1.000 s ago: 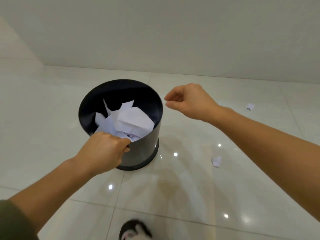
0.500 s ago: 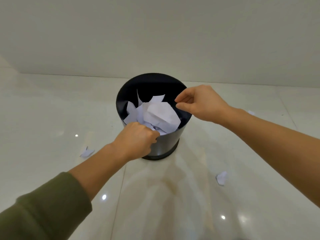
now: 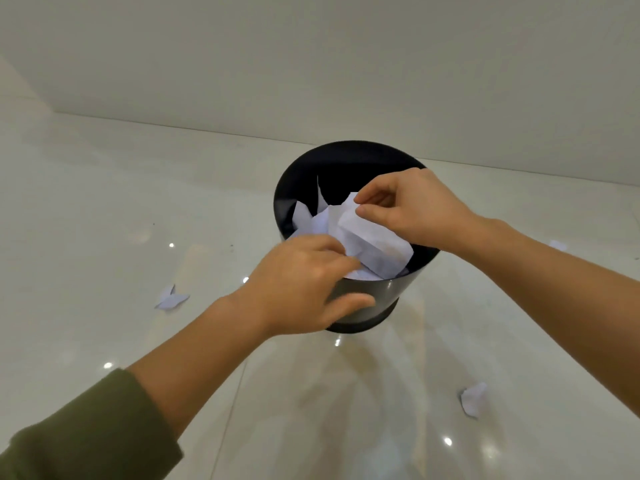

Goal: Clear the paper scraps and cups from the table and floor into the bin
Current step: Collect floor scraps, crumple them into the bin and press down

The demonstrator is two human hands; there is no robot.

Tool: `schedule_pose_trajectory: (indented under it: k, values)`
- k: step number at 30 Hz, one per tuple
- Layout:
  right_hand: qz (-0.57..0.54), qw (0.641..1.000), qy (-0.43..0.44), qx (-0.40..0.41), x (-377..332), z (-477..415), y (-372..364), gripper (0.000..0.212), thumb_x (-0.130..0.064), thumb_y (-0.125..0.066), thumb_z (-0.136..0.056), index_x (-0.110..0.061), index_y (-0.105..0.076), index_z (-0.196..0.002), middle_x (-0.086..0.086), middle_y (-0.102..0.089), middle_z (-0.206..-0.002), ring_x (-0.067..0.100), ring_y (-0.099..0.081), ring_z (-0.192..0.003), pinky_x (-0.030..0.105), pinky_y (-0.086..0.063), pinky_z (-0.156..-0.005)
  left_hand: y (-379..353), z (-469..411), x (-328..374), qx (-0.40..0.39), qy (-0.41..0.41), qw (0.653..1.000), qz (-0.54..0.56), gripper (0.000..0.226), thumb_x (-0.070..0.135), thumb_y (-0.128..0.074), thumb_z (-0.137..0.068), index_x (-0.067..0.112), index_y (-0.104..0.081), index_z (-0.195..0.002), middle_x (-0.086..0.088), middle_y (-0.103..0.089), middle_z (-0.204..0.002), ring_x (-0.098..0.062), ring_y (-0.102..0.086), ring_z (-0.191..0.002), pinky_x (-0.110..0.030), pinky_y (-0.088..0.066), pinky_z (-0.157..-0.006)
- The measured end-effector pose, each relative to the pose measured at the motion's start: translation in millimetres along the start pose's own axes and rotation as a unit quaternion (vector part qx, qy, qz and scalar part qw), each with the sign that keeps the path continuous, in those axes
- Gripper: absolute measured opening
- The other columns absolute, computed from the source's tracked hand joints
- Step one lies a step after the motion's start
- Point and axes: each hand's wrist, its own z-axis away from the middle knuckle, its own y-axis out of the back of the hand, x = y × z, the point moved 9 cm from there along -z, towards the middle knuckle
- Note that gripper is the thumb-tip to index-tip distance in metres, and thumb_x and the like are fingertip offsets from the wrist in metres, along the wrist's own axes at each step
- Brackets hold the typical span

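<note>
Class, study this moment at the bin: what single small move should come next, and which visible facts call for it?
Probably the right hand should let go of the crumpled paper it pinches, since that paper already sits inside the bin, whose near rim the left hand grips. A floor scrap lies waiting nearby.

Plain pale wall (image 3: 311,64) at back; light glints (image 3: 447,441) on glossy tiles (image 3: 86,202).
</note>
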Motion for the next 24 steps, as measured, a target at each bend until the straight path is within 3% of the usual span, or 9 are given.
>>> schedule_pose_trajectory:
  k: [3,6,11,12,14,16,17,19,24]
  values:
    - [0.014,1.000,0.008,-0.002,-2.0,-10.6,0.4,0.019,-0.026,-0.062,-0.087,-0.020,-0.069,-0.104,-0.011,-0.064,-0.087,0.003,-0.060,-0.084,0.005,-0.042,-0.074,43.1,24.3,-35.3,0.162,0.054,0.985,-0.018,0.028,0.026,-0.054,-0.087,0.006,-0.072,-0.076,-0.003,-0.065,-0.066,-0.022,-0.053,-0.065,-0.026,-0.042,-0.057]
    - [0.035,0.999,0.010,-0.016,-1.8,-18.8,-2.2,0.020,-0.025,-0.063,-0.087,-0.020,-0.068,-0.105,-0.011,-0.064,-0.090,0.001,-0.058,-0.083,0.002,-0.039,-0.073,52.0,53.9,-95.4,0.194,0.177,0.963,-0.067,0.032,0.018,-0.050,-0.088,0.007,-0.067,-0.064,-0.003,-0.059,-0.056,-0.022,-0.050,-0.057,-0.025,-0.035,-0.053]
    - [0.068,0.997,0.005,-0.040,4.6,-26.3,-11.5,0.021,-0.023,-0.062,-0.087,-0.020,-0.068,-0.107,-0.013,-0.066,-0.093,-0.003,-0.055,-0.080,-0.001,-0.036,-0.070,1.6,110.2,-194.3,0.044,0.426,0.899,-0.094,0.029,0.028,-0.046,-0.088,0.013,-0.069,-0.078,0.001,-0.054,-0.064,-0.025,-0.051,-0.070,-0.030,-0.035,-0.057]
    - [0.066,0.997,0.004,-0.040,6.1,-27.5,-12.4,0.021,-0.024,-0.062,-0.087,-0.020,-0.068,-0.108,-0.011,-0.068,-0.096,-0.003,-0.056,-0.080,-0.001,-0.037,-0.070,-11.0,120.3,-207.2,0.013,0.449,0.888,-0.098,0.025,0.027,-0.050,-0.090,0.013,-0.070,-0.089,-0.001,-0.060,-0.072,-0.028,-0.055,-0.080,-0.033,-0.041,-0.061]
    - [0.062,0.997,0.000,-0.038,9.2,-28.5,-13.4,0.021,-0.023,-0.062,-0.087,-0.020,-0.068,-0.108,-0.009,-0.068,-0.097,-0.003,-0.055,-0.078,0.000,-0.038,-0.069,-46.2,144.3,-232.3,-0.112,0.492,0.855,-0.115,0.033,0.030,-0.055,-0.088,0.013,-0.063,-0.115,-0.010,-0.065,-0.109,-0.033,-0.053,-0.108,-0.044,-0.047,-0.079]
    - [0.061,0.997,-0.002,-0.036,11.2,-28.7,-14.4,0.021,-0.023,-0.063,-0.087,-0.020,-0.068,-0.107,-0.009,-0.068,-0.095,-0.003,-0.055,-0.077,0.000,-0.039,-0.069,-80.4,182.8,-250.1,-0.282,0.548,0.779,-0.111,0.054,0.038,-0.055,-0.086,0.022,-0.043,-0.137,-0.011,-0.040,-0.141,-0.035,-0.035,-0.128,-0.050,-0.040,-0.097]
    - [0.061,0.998,-0.003,-0.034,11.9,-28.4,-14.1,0.020,-0.023,-0.063,-0.087,-0.020,-0.068,-0.106,-0.010,-0.067,-0.093,-0.004,-0.055,-0.075,0.000,-0.039,-0.068,-93.4,204.2,-253.3,-0.339,0.578,0.736,-0.093,0.061,0.040,-0.055,-0.086,0.027,-0.033,-0.141,-0.012,-0.027,-0.147,-0.038,-0.028,-0.131,-0.053,-0.036,-0.101]
    - [0.060,0.998,-0.006,-0.029,12.7,-27.6,-12.2,0.020,-0.023,-0.063,-0.087,-0.020,-0.069,-0.105,-0.012,-0.064,-0.086,-0.005,-0.054,-0.072,-0.002,-0.038,-0.067,-112.2,232.7,-249.4,-0.372,0.618,0.691,-0.052,0.062,0.037,-0.051,-0.087,0.031,-0.023,-0.142,-0.017,-0.017,-0.144,-0.045,-0.030,-0.126,-0.054,-0.036,-0.102]
    - [0.062,0.998,-0.001,-0.030,6.2,-27.5,-14.3,0.020,-0.023,-0.062,-0.087,-0.020,-0.069,-0.106,-0.013,-0.064,-0.087,-0.004,-0.056,-0.073,0.000,-0.040,-0.069,-124.1,232.9,-230.5,-0.302,0.586,0.747,-0.090,0.042,0.018,-0.032,-0.093,0.017,-0.027,-0.135,-0.021,-0.033,-0.126,-0.042,-0.040,-0.111,-0.048,-0.044,-0.089]
